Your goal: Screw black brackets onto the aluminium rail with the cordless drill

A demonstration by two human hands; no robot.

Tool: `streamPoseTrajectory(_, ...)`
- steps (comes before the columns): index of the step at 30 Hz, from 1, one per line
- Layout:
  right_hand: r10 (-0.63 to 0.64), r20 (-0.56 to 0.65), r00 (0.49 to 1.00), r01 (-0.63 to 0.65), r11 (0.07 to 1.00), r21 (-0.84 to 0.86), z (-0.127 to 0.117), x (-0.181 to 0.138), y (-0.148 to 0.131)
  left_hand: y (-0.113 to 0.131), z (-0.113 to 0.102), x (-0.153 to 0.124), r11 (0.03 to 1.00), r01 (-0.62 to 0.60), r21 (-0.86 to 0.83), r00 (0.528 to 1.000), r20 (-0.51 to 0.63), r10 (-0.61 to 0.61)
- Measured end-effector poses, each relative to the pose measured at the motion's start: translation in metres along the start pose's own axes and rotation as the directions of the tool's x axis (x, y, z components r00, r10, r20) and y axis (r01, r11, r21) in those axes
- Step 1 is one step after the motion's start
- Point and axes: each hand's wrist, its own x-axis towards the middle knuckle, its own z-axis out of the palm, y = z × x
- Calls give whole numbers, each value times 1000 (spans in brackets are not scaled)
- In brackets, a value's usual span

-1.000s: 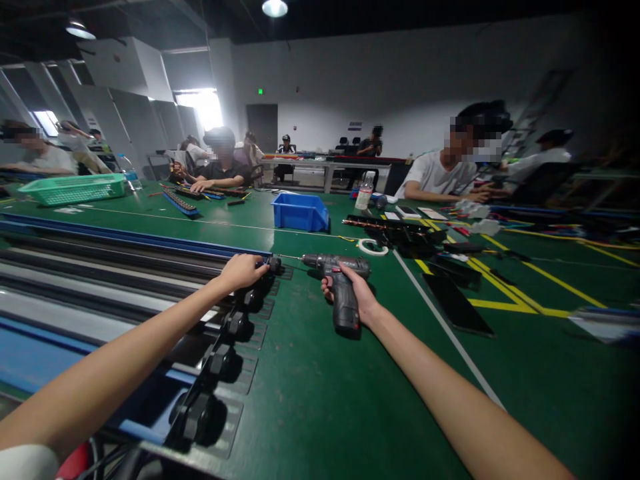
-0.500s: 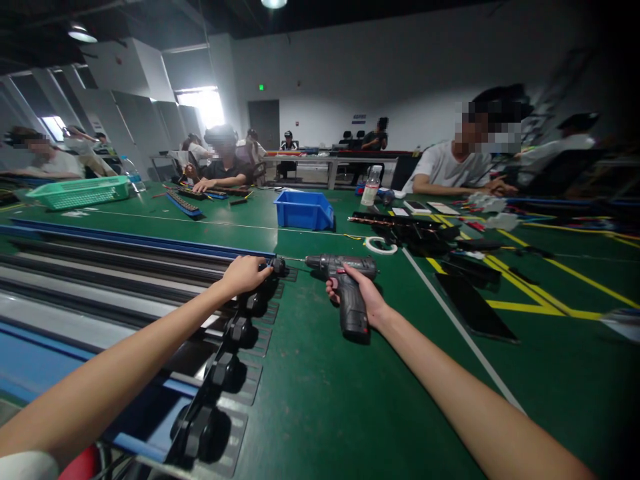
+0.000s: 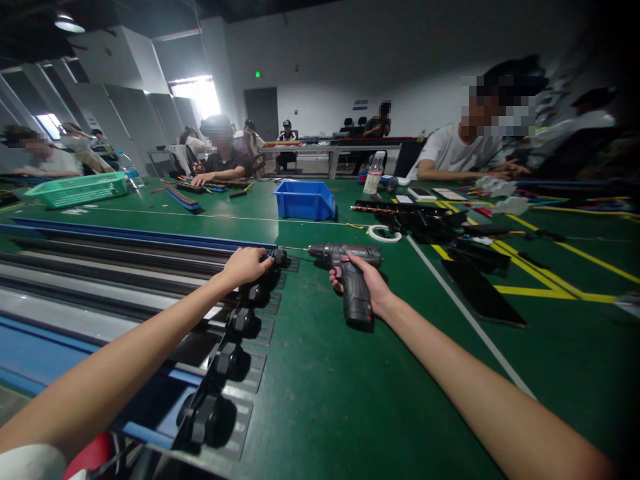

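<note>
My right hand is wrapped round the grip of a black cordless drill, a finger near its trigger. The drill lies level, and its long thin bit points left at the far corner of a long blue-and-black rail assembly. At that corner my left hand is closed, its fingertips against a black cable gland on the end plate. Whether the bit's tip sits in a screw is too small to tell. More black cable glands line this end, with slotted metal tabs beside them.
Beyond the hands stand a blue bin, a tape roll and a bottle. A green basket is at far left. Black parts lie to the right. Several co-workers sit around the green table.
The view has shifted slightly, so the hands and drill appear a little higher. Both hands keep their hold, and the bit still points at the same corner.
</note>
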Motion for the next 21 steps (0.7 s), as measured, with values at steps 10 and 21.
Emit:
streamPoseTrajectory(10,-3,-9,1000,3,1000,8,1,-1,1,1,0,0,1000,-4,24,1000,7,3)
streamPoseTrajectory(21,2,-3,1000,-2,1000,-30,1,2,-1,4,-2,0,1000,-7,14,1000,7,7)
